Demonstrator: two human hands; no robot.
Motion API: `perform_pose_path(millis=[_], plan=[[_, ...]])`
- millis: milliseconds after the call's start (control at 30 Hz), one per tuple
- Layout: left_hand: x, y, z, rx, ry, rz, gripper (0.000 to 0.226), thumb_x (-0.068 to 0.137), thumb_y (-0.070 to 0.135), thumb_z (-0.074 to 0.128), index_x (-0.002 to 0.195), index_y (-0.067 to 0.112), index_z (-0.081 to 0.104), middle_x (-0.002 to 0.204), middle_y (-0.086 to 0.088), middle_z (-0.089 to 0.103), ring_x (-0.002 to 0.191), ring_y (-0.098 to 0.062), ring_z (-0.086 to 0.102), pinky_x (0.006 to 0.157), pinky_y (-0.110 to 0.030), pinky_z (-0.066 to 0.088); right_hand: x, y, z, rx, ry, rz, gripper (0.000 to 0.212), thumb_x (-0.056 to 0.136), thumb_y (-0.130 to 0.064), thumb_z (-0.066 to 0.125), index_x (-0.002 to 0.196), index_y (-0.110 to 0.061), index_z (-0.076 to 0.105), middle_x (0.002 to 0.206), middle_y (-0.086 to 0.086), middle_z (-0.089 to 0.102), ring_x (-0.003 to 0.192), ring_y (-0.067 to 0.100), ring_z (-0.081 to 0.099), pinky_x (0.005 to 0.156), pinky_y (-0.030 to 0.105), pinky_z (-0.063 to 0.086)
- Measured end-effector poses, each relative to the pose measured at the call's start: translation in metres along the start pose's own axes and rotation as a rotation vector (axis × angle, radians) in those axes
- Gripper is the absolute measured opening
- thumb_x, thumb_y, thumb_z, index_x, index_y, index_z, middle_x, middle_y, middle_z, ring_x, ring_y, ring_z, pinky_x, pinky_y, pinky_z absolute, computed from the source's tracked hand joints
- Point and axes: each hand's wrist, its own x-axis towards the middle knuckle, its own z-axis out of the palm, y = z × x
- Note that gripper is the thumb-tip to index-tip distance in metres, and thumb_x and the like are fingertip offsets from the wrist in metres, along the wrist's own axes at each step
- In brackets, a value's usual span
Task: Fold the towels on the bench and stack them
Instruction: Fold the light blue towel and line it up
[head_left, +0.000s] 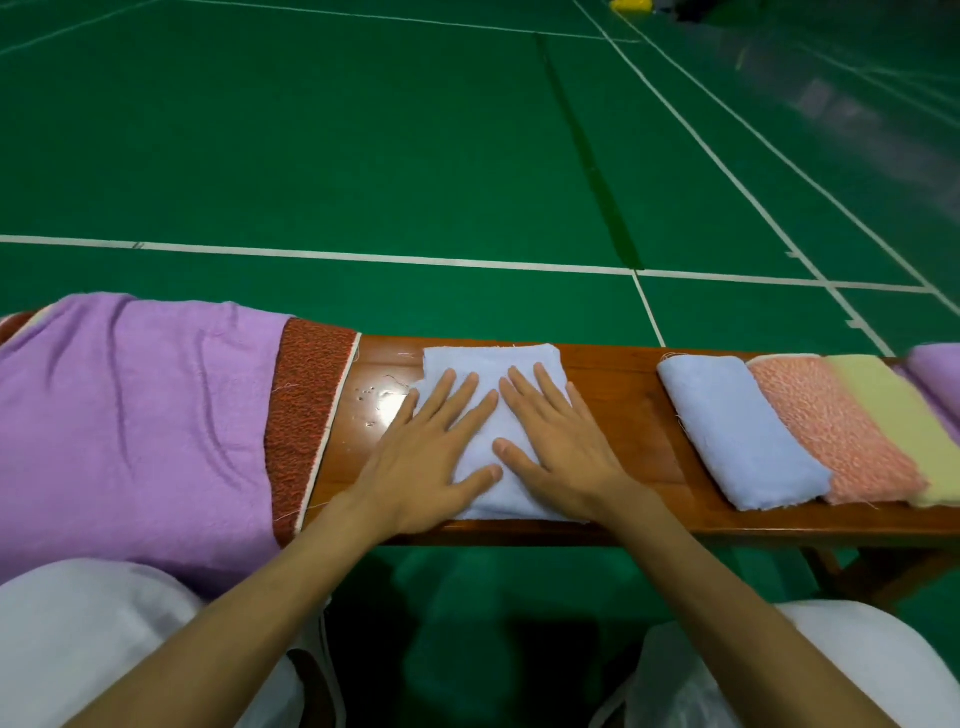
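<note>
A folded light blue towel (493, 364) lies in the middle of the wooden bench (618, 379). My left hand (431, 447) and my right hand (556, 436) press flat on it side by side, fingers straight and spread. To the right lies a row of folded towels: a light blue one (737, 431), a pink one (826, 431), a pale yellow one (893, 415) and a purple one (935, 364) at the frame edge. On the left a purple towel (130, 415) lies spread out over a red-brown towel (301, 415).
The bench stands on a green sports floor (363, 156) with white court lines. My knees in white trousers (88, 639) sit close under the bench's front edge. A bench leg (841, 571) shows at lower right. Bare wood shows between the middle towel and the right row.
</note>
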Motion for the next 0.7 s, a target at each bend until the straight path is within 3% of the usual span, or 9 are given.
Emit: perform_pose_path(millis=[133,333,500,600,700], plan=[[-0.001,-0.005,-0.002,0.020,-0.052,-0.045,0.111,0.079,0.098,0.016,0.164,0.032,-0.010,0.169,0.010,-0.022,0.154,-0.009,-0.028,0.129,-0.051,-0.002,0.004,0.011,0.002,0.061,-0.005,0.032,0.084,0.091,-0.077,0.003,0.164,-0.036,0.001,0.170,-0.011,-0.015,0.154,0.008,-0.024,0.128,0.048,-0.008],[0.001,-0.013,-0.005,-0.025,-0.059,-0.054,0.127,0.069,0.106,0.024,0.164,0.029,-0.011,0.168,0.011,-0.026,0.152,-0.008,-0.030,0.128,-0.054,-0.002,0.007,0.012,-0.001,0.033,-0.018,0.116,0.091,0.085,-0.078,0.001,0.164,-0.034,-0.004,0.170,-0.011,-0.019,0.154,0.013,-0.025,0.127,0.047,-0.010],[-0.003,-0.011,-0.008,-0.023,-0.031,-0.017,0.126,0.072,0.104,0.029,0.164,0.028,-0.012,0.169,0.008,-0.025,0.153,-0.011,-0.030,0.128,-0.054,-0.003,0.000,0.011,-0.001,0.112,0.021,0.085,0.085,0.095,-0.070,0.009,0.163,-0.024,-0.011,0.169,-0.008,-0.021,0.153,0.009,-0.027,0.128,0.043,-0.007],[-0.012,-0.006,-0.011,-0.034,0.042,0.060,0.114,0.080,0.097,0.035,0.165,0.031,-0.005,0.172,0.008,-0.016,0.156,-0.013,-0.022,0.129,-0.053,-0.001,-0.011,0.007,-0.006,0.170,0.108,0.005,0.083,0.097,-0.069,0.014,0.164,-0.024,-0.006,0.171,-0.008,-0.014,0.154,0.006,-0.022,0.129,0.044,-0.002],[-0.024,0.000,-0.013,-0.030,0.067,0.125,0.107,0.084,0.093,0.038,0.165,0.033,0.004,0.173,0.010,-0.005,0.158,-0.013,-0.016,0.129,-0.051,0.000,-0.031,0.002,-0.011,0.157,0.139,-0.102,0.090,0.098,-0.073,0.030,0.165,-0.021,-0.001,0.172,-0.008,-0.006,0.157,0.008,-0.014,0.129,0.043,0.003]])
